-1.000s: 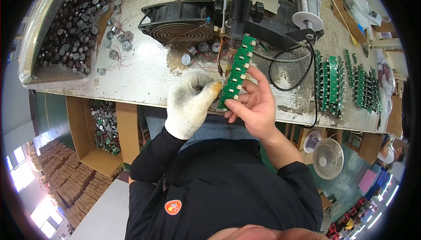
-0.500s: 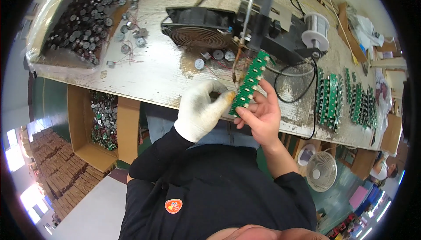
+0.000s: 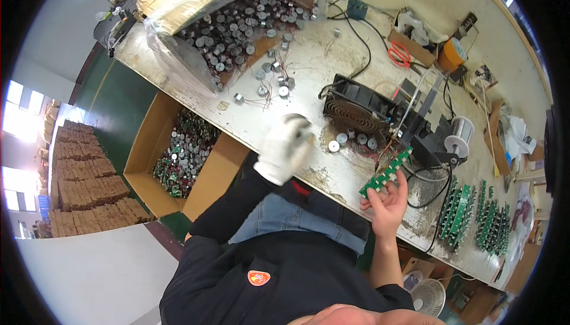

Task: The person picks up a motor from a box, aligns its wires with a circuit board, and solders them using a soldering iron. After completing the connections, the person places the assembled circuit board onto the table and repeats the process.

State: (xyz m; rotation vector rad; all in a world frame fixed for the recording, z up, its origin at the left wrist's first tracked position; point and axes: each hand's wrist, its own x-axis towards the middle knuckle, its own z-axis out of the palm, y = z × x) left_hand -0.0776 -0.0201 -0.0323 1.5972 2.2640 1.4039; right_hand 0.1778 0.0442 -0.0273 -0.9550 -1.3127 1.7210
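Observation:
My bare right hand (image 3: 389,203) pinches the lower end of a long green circuit board strip (image 3: 387,173), which slants up and away over the table edge. Small pale parts sit in a row along the strip. In a white glove, my left hand (image 3: 284,150) hangs over the table's front edge, apart from the strip. Its fingers look curled but are smeared by motion, so whether they hold anything is unclear. Beyond the strip stands a soldering stand (image 3: 409,126) with a thin tube. Small round metal motors (image 3: 333,145) with thin wires lie between the gloved hand and a black fan (image 3: 356,108).
A plastic-lined box (image 3: 178,57) spills many motors onto the table at the far left. Below the edge, a cardboard box (image 3: 202,191) holds motors and boards. A solder spool (image 3: 460,135) and a black cable stand right of the stand, near rows of green board strips (image 3: 457,215).
My left hand has come away from the circuit board strip toward the left. My right hand still holds the strip. The whole view has swung left, showing more of the motor box.

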